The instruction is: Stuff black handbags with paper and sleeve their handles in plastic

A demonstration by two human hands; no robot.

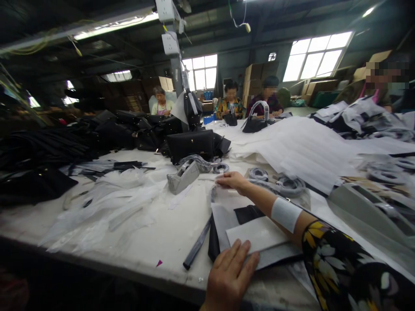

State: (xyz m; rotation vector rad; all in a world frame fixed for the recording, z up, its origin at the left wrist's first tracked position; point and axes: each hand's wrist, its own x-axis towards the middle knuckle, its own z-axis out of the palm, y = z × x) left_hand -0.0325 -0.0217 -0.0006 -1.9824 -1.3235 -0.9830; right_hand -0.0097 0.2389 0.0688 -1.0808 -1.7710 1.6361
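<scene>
The room is dim; the blown-out windows (317,57) and a ceiling light strip (116,26) glare. Soft light whitens the bench (171,233). Wide-angle distortion slants the edges, corners darken, and fine detail looks soft.

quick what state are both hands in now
Left hand: open, resting on the white sheet.
Right hand: fingers bent; whether it holds anything cannot be told.

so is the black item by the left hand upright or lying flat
Lying flat: the black item sits low on the table, white piece on top.
</scene>
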